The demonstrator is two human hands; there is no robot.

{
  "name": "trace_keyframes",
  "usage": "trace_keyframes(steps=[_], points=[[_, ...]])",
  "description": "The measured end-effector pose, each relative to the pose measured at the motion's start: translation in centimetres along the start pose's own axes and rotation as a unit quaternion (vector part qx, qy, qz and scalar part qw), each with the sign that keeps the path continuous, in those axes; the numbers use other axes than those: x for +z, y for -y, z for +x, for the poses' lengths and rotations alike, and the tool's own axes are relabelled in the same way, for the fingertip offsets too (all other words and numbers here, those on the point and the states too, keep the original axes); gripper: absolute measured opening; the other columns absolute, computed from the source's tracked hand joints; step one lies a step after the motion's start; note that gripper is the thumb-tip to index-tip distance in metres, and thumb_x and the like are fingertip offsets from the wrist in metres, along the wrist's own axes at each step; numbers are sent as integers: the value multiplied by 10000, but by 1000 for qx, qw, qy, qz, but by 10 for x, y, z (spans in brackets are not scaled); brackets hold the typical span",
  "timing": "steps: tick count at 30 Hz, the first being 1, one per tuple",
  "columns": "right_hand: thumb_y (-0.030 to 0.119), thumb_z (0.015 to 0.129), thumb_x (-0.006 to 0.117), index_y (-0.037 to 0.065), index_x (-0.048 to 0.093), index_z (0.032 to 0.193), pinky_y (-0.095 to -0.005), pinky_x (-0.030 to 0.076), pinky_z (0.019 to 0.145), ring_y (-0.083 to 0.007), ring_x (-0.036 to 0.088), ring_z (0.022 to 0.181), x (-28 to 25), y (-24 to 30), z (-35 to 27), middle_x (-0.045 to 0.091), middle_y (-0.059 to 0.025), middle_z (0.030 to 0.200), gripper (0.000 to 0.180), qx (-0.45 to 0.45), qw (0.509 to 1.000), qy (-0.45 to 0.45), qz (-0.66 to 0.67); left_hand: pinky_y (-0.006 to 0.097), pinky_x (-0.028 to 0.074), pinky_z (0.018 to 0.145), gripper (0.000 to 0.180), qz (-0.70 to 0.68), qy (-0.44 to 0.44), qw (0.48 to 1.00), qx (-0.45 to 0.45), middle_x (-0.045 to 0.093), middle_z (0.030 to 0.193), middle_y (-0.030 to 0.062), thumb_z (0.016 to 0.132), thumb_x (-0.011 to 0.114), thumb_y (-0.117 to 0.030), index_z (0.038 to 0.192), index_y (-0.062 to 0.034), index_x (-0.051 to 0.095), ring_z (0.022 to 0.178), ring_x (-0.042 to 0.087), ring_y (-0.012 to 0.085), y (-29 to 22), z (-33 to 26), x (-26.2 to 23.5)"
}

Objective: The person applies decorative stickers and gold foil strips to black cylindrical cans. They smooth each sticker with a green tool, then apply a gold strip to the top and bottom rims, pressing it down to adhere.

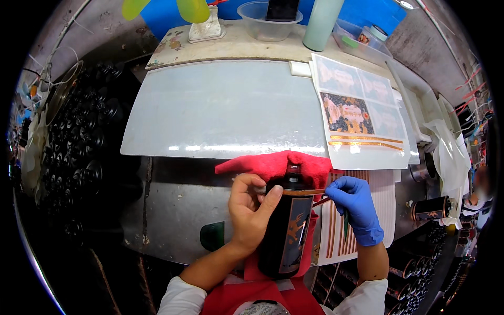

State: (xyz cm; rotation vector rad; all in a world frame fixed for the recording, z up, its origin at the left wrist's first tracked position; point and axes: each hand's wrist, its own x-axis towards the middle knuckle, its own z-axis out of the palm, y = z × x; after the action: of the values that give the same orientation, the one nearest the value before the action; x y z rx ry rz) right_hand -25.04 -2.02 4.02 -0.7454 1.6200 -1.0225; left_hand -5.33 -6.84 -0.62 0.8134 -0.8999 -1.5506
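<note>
Head view: dark glass bottle (287,231) at lower centre, lying on red cloth (273,164). Your bare left hand (251,209) grips its shoulder. Your blue-gloved right hand (356,206) pinches thin gold strip (321,201) at neck; band looks partly laid, pressing seems left.

A bottle-decorating workshop: racks of dark bottles (79,152) flank a workbench (220,105) with decal sheets (357,113).

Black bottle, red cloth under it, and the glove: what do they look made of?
Black bottle: glossy, probably glass or glazed ceramic, judging by its sheen. Red cloth: soft fuzzy fabric, terry-like, bunched in folds. Blue glove on the right hand: thin, smooth, stretchy, likely nitrile or latex. Left hand is bare.
</note>
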Motion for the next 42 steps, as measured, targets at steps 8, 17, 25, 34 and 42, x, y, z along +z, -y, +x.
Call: trace_keyframes(steps=[8,17,25,34,42], points=[[145,762,695,8,665,791,-176,344,485,-29,458,533,-1,-6,6,590,11,655,144,16,1000,15,-4,173,368,650,209,-8,-28,1000,8,445,836,-20,825,645,-5,895,-67,458,722,425,43,12,3,-2],[180,762,714,3,677,815,-182,394,545,-39,508,601,-10,-8,12,600,8,674,188,-6,999,50,-8,269,396,791,423,390,83,879,261,477,986,102,707,737,-88,1034,-18,478,879,485,173,-10,-48,-7],[159,756,720,-18,670,811,-214,461,613,-76,580,665,-17,-8,13,644,-41,721,192,6,997,79,9,550,183,1047,822,524,355,746,208,223,1418,296,701,731,-441,1353,-73,391,1300,207,494,-20,-84,-31],[161,758,716,-13,669,822,-202,452,607,-73,578,652,-14,-2,8,640,-43,717,191,7,997,78,-7,567,175,1047,906,488,286,782,262,434,1276,276,681,729,-509,1377,-75,345,1280,317,396,-21,-93,-46],[132,751,707,7,667,801,-171,344,441,-24,472,497,-19,19,-6,572,8,610,140,2,997,64,35,629,95,1038,403,636,349,592,351,571,1192,11,771,559,-187,1170,-192,612,1249,369,248,-18,-84,-25]])
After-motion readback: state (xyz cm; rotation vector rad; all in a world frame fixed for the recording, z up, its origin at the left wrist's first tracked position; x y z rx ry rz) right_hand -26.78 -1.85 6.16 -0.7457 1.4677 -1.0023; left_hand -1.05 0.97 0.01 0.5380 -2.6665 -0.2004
